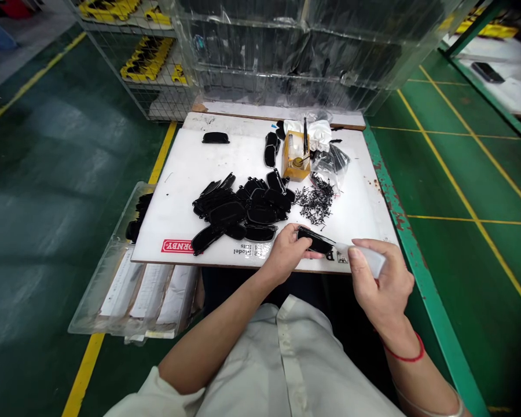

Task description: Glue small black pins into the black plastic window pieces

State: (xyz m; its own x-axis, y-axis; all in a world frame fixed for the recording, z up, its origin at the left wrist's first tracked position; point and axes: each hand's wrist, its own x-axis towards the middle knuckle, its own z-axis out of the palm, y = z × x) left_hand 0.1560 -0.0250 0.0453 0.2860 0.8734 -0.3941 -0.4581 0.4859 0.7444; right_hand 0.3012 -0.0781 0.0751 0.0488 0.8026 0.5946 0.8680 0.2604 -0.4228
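My left hand (288, 252) is closed on a glossy black curved part (316, 240), holding it over the near edge of the white board. In my right hand (382, 278) is a white squeeze bottle (370, 260), gripped between thumb and fingers. Its narrow tip points left and meets the right end of the black part; whether anything flows out is too small to tell. Left of centre lies a heap of similar black parts (230, 213). Beyond my hands is a pile of tiny black pieces (316, 200).
A yellow box (296, 156) with small items stands near clear plastic bags (332, 162). One black part (216, 138) lies alone at the far left of the board (351, 214). A clear tray (93, 284) sits low at left. Plastic-wrapped racks (278, 52) rise behind.
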